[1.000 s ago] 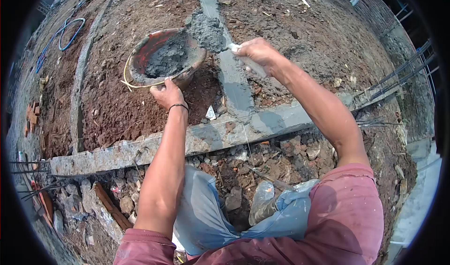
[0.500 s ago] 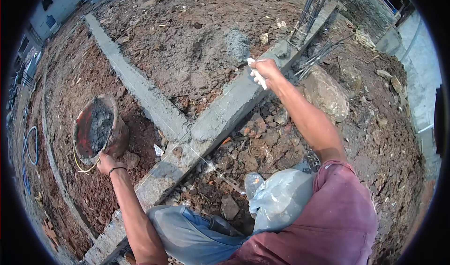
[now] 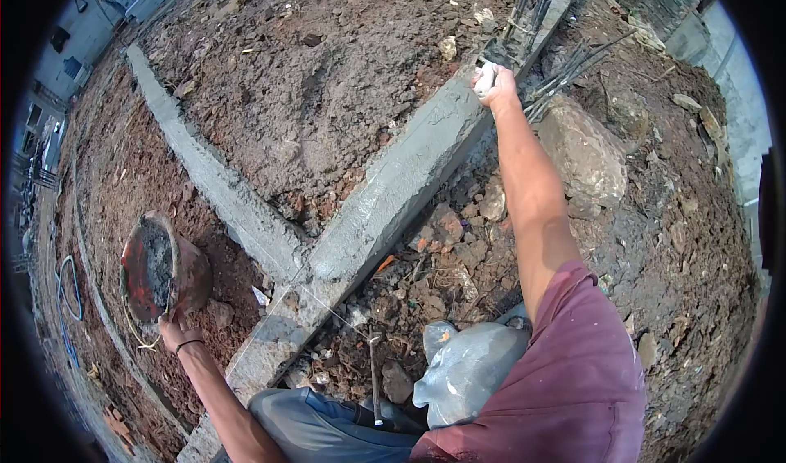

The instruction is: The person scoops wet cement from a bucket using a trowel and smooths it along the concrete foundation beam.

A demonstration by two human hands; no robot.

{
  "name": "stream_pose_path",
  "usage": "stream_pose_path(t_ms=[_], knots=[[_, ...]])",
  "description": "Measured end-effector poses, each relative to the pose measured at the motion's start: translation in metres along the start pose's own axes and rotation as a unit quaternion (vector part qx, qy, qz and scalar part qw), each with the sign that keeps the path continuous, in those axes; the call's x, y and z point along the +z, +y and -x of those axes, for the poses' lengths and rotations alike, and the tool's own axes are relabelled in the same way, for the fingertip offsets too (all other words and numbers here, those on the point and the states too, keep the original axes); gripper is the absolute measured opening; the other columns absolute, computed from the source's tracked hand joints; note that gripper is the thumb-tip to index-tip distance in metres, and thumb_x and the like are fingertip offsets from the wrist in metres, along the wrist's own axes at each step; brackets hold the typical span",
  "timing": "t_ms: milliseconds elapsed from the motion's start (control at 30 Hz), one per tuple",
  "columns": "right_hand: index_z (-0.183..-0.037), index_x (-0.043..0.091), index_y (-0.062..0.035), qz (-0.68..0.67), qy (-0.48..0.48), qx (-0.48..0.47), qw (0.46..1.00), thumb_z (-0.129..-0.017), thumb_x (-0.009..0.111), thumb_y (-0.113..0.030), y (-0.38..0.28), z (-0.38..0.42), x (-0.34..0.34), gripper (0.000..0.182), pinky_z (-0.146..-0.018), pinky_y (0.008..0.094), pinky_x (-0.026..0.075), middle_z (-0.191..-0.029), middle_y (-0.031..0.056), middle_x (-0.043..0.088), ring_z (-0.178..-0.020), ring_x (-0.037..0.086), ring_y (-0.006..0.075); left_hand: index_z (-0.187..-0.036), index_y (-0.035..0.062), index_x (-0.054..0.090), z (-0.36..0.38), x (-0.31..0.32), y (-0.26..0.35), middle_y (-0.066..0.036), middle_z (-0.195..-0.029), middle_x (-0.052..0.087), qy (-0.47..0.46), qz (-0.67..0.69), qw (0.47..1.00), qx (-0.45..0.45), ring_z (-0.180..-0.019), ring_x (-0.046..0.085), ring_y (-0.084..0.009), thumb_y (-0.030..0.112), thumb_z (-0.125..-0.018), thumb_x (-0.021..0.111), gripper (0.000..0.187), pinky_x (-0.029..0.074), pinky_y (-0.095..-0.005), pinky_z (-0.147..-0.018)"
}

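My left hand is closed on the near rim of a worn bucket, which tilts on the soil at the left. Grey mortar lies inside it. Stretched far forward, my right hand grips the white handle of a trowel. Its blade, dark and partly hidden, is over the far part of a concrete beam, close to upright rebar. Smooth wet mortar covers much of that beam, while its near end looks rougher and drier.
A second concrete strip joins the beam from the upper left. A taut string crosses near the junction. Right of the beam lie a large rock, loose rubble and bent rods. A thin rod-like tool stands near my knees.
My right hand has moved the trowel from the soil left of the beam onto its far part, near the rebar. My left hand stays on the bucket; the view has shifted slightly.
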State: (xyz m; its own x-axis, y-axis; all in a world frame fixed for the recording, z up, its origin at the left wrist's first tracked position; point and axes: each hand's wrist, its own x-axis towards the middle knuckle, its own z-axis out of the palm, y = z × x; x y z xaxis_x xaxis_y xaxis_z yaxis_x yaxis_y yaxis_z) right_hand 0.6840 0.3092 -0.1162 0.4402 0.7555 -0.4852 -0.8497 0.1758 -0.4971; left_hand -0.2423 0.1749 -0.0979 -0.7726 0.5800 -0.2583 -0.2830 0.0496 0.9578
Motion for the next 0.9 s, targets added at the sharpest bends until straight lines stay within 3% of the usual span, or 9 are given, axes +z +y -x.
stream_pose_path(t_ms=[167, 267, 333, 400, 433, 567, 633, 667, 900], knots=[[-0.112, 0.052, -0.0024, 0.104, -0.113, 0.059, 0.986, -0.103, 0.04, -0.032, -0.041, 0.041, -0.007, 0.033, -0.05, 0.0389, 0.048, -0.081, 0.0136, 0.056, -0.06, 0.052, 0.0249, -0.114, 0.0007, 0.054, -0.011, -0.007, -0.003, -0.014, -0.106, 0.066, 0.024, -0.009, 0.999, -0.037, -0.105, 0.064, -0.0263, 0.024, -0.103, 0.047, 0.028, 0.055, -0.0372, -0.097], [-0.107, 0.059, -0.0033, 0.393, -0.059, -0.035, 0.917, -0.103, 0.046, -0.037, -0.076, 0.089, -0.009, 0.036, -0.049, 0.0343, 0.047, -0.079, 0.0118, 0.059, -0.064, 0.057, 0.0206, -0.118, 0.0085, 0.058, 0.023, 0.019, 0.022, -0.008, -0.115, 0.066, 0.085, 0.015, 0.994, -0.074, -0.116, 0.063, -0.0251, 0.031, -0.101, 0.049, 0.029, 0.022, -0.0694, -0.111], [-0.107, 0.062, -0.0024, 0.651, 0.001, -0.183, 0.737, -0.101, 0.053, -0.041, -0.096, 0.099, -0.017, 0.04, -0.054, 0.0367, 0.049, -0.082, 0.0137, 0.063, -0.071, 0.063, 0.0224, -0.122, 0.0155, 0.055, 0.006, 0.011, 0.017, -0.003, -0.119, 0.067, 0.083, 0.055, 0.99, -0.099, -0.124, 0.059, -0.0238, 0.032, -0.101, 0.048, 0.028, -0.01, -0.0832, -0.102], [-0.114, 0.062, 0.0014, 0.857, 0.018, -0.372, 0.355, -0.096, 0.059, -0.046, -0.128, 0.089, -0.034, 0.051, -0.076, 0.045, 0.052, -0.091, 0.0197, 0.07, -0.085, 0.068, 0.0294, -0.124, 0.0165, 0.055, 0.017, 0.019, 0.022, -0.003, -0.121, 0.068, 0.1, 0.032, 0.989, -0.101, -0.125, 0.06, -0.0242, 0.036, -0.102, 0.048, 0.03, -0.007, -0.0812, -0.105], [-0.113, 0.065, 0.0018, 0.866, 0.029, -0.382, 0.322, -0.094, 0.061, -0.045, -0.132, 0.089, -0.03, 0.051, -0.086, 0.0457, 0.049, -0.095, 0.0216, 0.071, -0.09, 0.067, 0.031, -0.124, 0.0166, 0.055, 0.016, 0.019, 0.023, -0.003, -0.122, 0.068, 0.103, 0.028, 0.989, -0.099, -0.125, 0.06, -0.0242, 0.037, -0.102, 0.048, 0.031, -0.007, -0.0806, -0.106], [-0.092, 0.066, 0.0039, 0.904, -0.038, -0.173, 0.388, -0.095, 0.056, -0.035, -0.157, 0.083, 0.018, 0.04, -0.074, 0.0417, 0.048, -0.075, 0.0134, 0.064, -0.076, 0.062, 0.0243, -0.129, 0.0179, 0.054, 0.029, 0.027, 0.026, -0.003, -0.127, 0.066, 0.116, 0.022, 0.988, -0.096, -0.125, 0.061, -0.0233, 0.037, -0.102, 0.048, 0.034, -0.006, -0.0787, -0.108], [-0.092, 0.066, 0.0012, 0.926, -0.104, -0.199, 0.303, -0.096, 0.055, -0.033, -0.154, 0.066, 0.032, 0.036, -0.063, 0.0422, 0.05, -0.071, 0.0127, 0.063, -0.065, 0.061, 0.0233, -0.126, 0.0243, 0.058, 0.028, 0.029, 0.026, -0.004, -0.124, 0.067, 0.127, 0.025, 0.986, -0.102, -0.122, 0.063, -0.0221, 0.036, -0.102, 0.046, 0.029, -0.005, -0.0779, -0.11], [-0.09, 0.066, 0.0005, 0.913, -0.032, -0.125, 0.387, -0.096, 0.055, -0.033, -0.146, 0.082, 0.038, 0.036, -0.06, 0.0413, 0.05, -0.073, 0.0113, 0.064, -0.062, 0.06, 0.0199, -0.126, 0.0243, 0.058, 0.027, 0.03, 0.026, -0.004, -0.124, 0.067, 0.127, 0.023, 0.986, -0.102, -0.122, 0.063, -0.0221, 0.036, -0.102, 0.046, 0.029, -0.005, -0.0779, -0.11], [-0.086, 0.067, 0.0028, 0.897, -0.058, -0.106, 0.425, -0.092, 0.064, -0.031, -0.16, 0.027, -0.012, 0.035, -0.05, 0.0389, 0.047, -0.075, 0.009, 0.065, -0.057, 0.06, 0.0216, -0.14, 0.0206, 0.048, 0.042, 0.031, 0.033, -0.003, -0.132, 0.063, 0.104, 0.008, 0.99, -0.096, -0.127, 0.06, -0.0227, 0.034, -0.103, 0.045, 0.04, -0.001, -0.0765, -0.111]])
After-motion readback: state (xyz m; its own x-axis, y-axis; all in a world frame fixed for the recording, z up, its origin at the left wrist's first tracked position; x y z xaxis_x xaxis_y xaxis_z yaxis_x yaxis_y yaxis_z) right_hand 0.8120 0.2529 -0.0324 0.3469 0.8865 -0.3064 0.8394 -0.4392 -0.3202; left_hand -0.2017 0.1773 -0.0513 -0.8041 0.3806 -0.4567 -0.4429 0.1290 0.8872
